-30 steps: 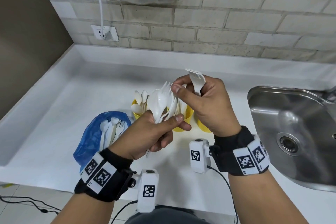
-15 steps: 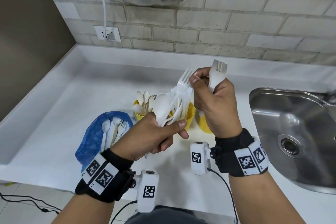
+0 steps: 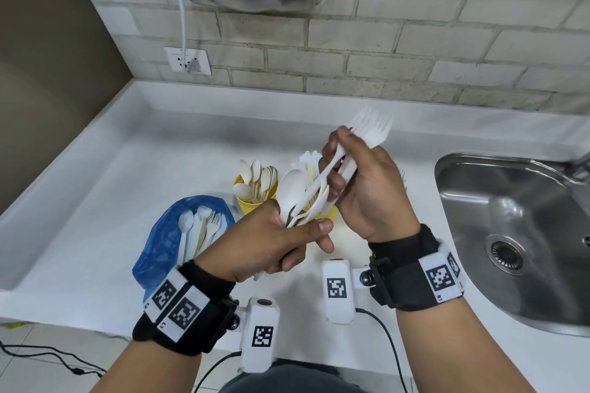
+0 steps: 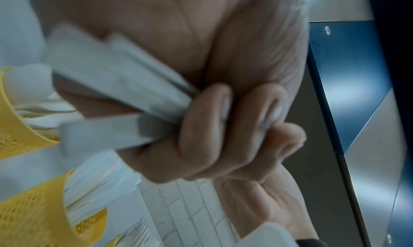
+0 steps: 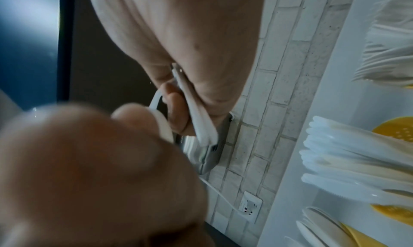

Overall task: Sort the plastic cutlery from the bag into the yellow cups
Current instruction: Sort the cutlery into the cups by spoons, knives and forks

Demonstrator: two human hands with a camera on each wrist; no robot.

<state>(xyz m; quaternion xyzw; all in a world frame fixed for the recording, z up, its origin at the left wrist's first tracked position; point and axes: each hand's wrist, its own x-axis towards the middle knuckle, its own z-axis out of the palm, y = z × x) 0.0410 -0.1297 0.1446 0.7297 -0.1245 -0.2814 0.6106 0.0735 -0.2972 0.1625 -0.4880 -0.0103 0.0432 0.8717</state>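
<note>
Raised, right hand [image 3: 367, 182] pinches forks [image 3: 372, 128] above left hand's [image 3: 265, 239] bundle [image 3: 303, 195].

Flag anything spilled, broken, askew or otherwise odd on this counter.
Nothing stands out. The left hand grips a mixed bundle of cutlery, the right hand holds forks, the yellow cup stands upright with spoons in it, and the blue bag lies open on the counter.
</note>
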